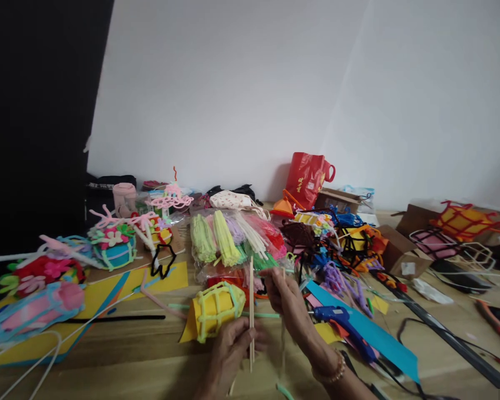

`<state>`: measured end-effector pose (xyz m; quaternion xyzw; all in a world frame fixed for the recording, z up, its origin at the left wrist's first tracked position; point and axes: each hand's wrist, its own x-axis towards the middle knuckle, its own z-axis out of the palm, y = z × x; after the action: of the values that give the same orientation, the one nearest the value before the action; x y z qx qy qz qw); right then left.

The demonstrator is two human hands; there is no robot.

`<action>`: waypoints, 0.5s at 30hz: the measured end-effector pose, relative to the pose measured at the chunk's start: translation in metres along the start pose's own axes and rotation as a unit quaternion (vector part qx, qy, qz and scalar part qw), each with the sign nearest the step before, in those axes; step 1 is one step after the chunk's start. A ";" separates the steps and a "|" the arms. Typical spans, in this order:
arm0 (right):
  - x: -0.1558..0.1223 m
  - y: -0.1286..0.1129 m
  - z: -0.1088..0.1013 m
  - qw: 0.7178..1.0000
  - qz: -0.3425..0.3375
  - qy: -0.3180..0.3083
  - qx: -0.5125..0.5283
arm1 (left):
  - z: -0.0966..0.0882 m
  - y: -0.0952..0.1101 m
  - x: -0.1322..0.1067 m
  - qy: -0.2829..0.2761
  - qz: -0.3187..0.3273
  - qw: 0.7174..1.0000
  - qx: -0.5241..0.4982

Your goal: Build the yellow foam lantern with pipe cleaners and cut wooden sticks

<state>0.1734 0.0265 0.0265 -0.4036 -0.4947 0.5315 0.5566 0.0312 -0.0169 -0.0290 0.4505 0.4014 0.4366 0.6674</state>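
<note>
My left hand (230,353) is closed around thin wooden sticks (251,311) that stand upright, low in the middle of the view. My right hand (287,303), with a bead bracelet at the wrist, is closed in a pinch on another thin stick (283,339) just to the right. Right beside my left hand lies a yellow foam lantern (214,311) wrapped in pale green pipe cleaners. A blue glue gun (341,321) rests on a blue foam sheet (370,330) to the right of my right hand.
Bags of coloured pipe cleaners (233,239) lie behind my hands. Finished foam and pipe-cleaner crafts (112,244) crowd the left side of the wooden table (120,361). A red bag (306,178), cardboard boxes (394,247) and an orange lantern (462,221) sit at the back right. Black cables trail at right.
</note>
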 end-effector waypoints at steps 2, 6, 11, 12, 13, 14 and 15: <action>-0.001 -0.003 0.003 0.998 0.004 0.002 0.056 | 0.001 -0.004 0.001 -0.007 0.007 0.999 -0.034; 0.001 -0.006 0.005 0.988 0.027 -0.006 0.154 | 0.006 -0.006 0.000 0.006 0.022 0.997 -0.079; 0.006 -0.012 -0.005 0.978 0.022 0.003 0.205 | 0.006 0.008 -0.006 -0.015 -0.058 0.997 -0.052; 0.007 -0.014 -0.008 0.977 0.018 0.005 0.210 | 0.005 0.010 -0.007 -0.026 -0.081 0.995 -0.046; 0.007 -0.016 -0.010 0.977 0.013 0.008 0.214 | 0.005 0.011 -0.008 -0.037 -0.096 0.994 -0.040; 0.008 -0.018 -0.012 0.976 0.007 0.011 0.216 | 0.004 0.012 -0.008 -0.049 -0.104 0.993 -0.033; 0.008 -0.020 -0.014 0.976 -0.001 0.016 0.217 | 0.004 0.011 -0.008 -0.061 -0.106 0.992 -0.027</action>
<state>0.1904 0.0333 0.0442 -0.2816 -0.3590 0.6192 0.6391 0.0302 -0.0234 -0.0158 0.4125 0.3936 0.3460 0.7452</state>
